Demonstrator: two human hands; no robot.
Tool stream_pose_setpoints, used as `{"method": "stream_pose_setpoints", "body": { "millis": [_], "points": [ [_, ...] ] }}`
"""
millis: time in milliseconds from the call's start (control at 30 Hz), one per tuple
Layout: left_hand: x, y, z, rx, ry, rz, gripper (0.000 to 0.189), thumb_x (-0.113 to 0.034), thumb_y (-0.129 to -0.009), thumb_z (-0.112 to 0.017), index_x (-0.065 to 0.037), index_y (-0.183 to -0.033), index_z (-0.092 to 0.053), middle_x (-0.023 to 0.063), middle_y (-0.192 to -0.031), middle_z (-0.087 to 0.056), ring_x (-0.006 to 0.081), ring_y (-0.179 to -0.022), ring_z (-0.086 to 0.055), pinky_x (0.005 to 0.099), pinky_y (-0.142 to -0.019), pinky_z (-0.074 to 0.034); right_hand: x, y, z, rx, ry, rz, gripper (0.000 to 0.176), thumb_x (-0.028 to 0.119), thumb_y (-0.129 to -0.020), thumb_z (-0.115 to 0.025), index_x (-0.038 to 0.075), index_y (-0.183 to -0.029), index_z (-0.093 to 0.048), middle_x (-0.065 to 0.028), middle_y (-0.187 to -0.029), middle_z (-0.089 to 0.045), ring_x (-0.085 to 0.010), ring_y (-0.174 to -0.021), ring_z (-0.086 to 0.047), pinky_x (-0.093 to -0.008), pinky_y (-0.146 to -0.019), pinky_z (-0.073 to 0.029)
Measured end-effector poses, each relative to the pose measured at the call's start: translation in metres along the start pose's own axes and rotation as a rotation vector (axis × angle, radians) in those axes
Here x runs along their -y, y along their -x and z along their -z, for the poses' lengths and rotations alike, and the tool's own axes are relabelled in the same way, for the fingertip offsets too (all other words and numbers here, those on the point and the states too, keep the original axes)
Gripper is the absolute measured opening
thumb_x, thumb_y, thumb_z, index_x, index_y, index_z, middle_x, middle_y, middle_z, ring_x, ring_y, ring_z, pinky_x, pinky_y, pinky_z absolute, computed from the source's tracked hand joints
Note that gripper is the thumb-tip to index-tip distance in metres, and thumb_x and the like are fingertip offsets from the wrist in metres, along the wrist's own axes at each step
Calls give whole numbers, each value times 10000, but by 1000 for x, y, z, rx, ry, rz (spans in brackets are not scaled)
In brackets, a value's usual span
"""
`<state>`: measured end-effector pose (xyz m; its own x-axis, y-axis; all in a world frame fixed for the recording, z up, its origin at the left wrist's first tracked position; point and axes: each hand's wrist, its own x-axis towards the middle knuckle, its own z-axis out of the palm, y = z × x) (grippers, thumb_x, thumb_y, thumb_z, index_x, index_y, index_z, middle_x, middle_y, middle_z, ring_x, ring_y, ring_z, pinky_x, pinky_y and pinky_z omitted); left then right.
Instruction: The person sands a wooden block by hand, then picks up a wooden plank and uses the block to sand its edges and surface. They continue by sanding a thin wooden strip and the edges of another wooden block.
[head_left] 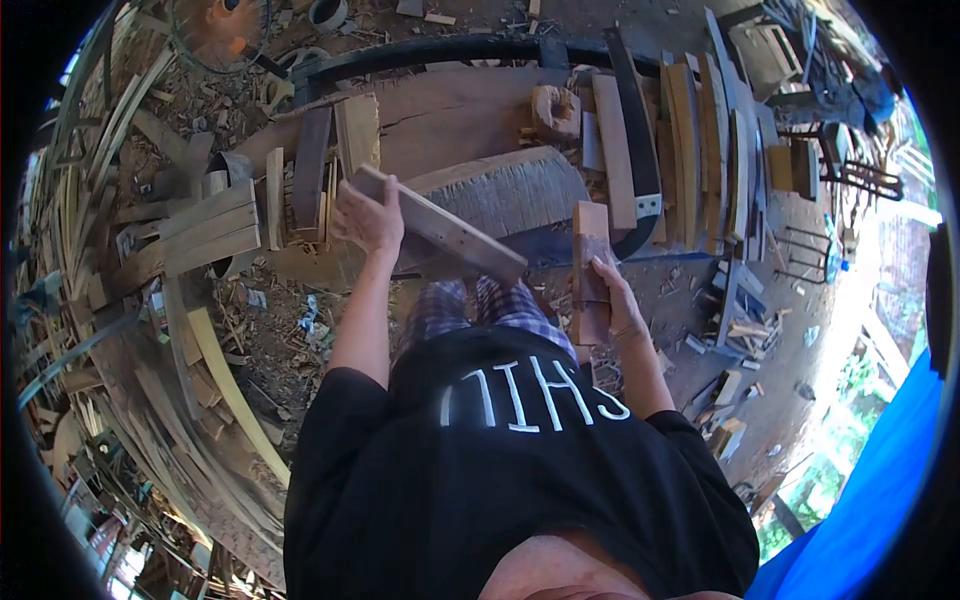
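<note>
My left hand [370, 220] is closed around the upper end of a flat wooden board [455, 232], which slants down to the right above my knees. In my right hand [622, 300] is a thicker reddish-brown wood block [591, 262], held upright along its right side with the thumb across its face. The two pieces are apart from each other. Behind the board lies a broad rough-sawn slab [500, 195] on the workbench [450, 100]. A short plank [358, 135] stands out just beyond my left hand.
A hollowed wood block [556, 110] and a long dark saw-like strip [632, 130] lie on the bench. Several boards [700, 150] line its right end. More planks [215, 230] are at left. Offcuts [745, 315] litter the floor, and a wire-caged fan [220, 30] is at the far left.
</note>
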<state>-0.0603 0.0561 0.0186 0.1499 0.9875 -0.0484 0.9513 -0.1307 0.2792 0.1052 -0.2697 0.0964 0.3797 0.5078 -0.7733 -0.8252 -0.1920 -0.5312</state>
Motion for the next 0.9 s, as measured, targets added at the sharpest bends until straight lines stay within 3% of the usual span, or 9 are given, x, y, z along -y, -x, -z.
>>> {"method": "stream_pose_setpoints", "body": {
  "millis": [33,100,233,300,333,433,633,800,900],
  "points": [
    [-7,-1,0,-9,8,8,863,-604,-823,-562,-14,-1392,-293,238,-1332,-417,374,-1299,-315,582,-1041,-159,2,-3,-3,-46,30,41,414,343,-900,-588,78,-1203,-492,-112,-929,-655,-191,-777,-661,-309,-653,-541],
    [-26,-4,-4,129,74,-326,800,-502,-830,-590,-43,-1410,-284,198,-1353,-427,345,-1289,-356,563,-1040,-189,5,-14,-4,-28,86,25,399,323,-905,-581,68,-1198,-491,-78,-958,-629,-164,-850,-628,-311,-731,-516],
    [-65,15,-36,182,109,-616,747,-412,-837,-589,-75,-1428,-279,155,-1379,-424,327,-1279,-380,531,-1043,-223,1,-40,-19,-82,463,359,364,287,-928,-541,36,-1181,-465,-82,-976,-560,-158,-979,-532,-325,-847,-441],
    [-73,36,-36,171,146,-910,717,-371,-844,-581,-100,-1438,-285,125,-1400,-415,324,-1285,-371,508,-1048,-242,-10,-59,-17,-163,706,506,388,300,-926,-539,16,-1178,-457,-128,-1010,-592,-220,-976,-569,-336,-840,-446],
    [-76,45,-30,237,143,-966,687,-381,-885,-535,-120,-1461,-266,113,-1426,-408,322,-1289,-366,479,-1074,-219,3,-47,-37,-206,790,492,392,301,-919,-533,15,-1174,-449,-215,-1017,-611,-341,-970,-607,-381,-838,-458],
    [-71,59,-27,178,277,-1061,576,-400,-896,-529,-131,-1388,-400,112,-1357,-456,318,-1240,-398,453,-1042,-268,5,-47,-61,-324,904,524,341,274,-905,-530,29,-1132,-460,-280,-974,-606,-434,-938,-603,-442,-808,-463],
    [-76,57,-28,152,173,-713,256,-364,-900,-528,-139,-1016,-561,92,-1045,-529,296,-1019,-493,465,-858,-393,-20,-63,-84,-408,1030,709,284,215,-901,-530,30,-1101,-452,-248,-920,-592,-442,-865,-575,-529,-738,-439],
    [-78,56,-42,124,84,-751,179,-287,-904,-507,-127,-967,-558,107,-1016,-534,312,-950,-523,462,-816,-415,-23,-81,-111,-517,1303,770,273,226,-891,-544,35,-1067,-462,-157,-940,-565,-366,-887,-555,-488,-704,-469],
    [-78,54,-44,108,13,-740,160,-261,-902,-498,-122,-952,-559,115,-1010,-534,315,-945,-524,460,-814,-418,2,-111,-132,-530,1393,761,300,212,-888,-552,44,-1119,-461,-196,-935,-589,-375,-897,-572,-491,-724,-465]
  ]
}}
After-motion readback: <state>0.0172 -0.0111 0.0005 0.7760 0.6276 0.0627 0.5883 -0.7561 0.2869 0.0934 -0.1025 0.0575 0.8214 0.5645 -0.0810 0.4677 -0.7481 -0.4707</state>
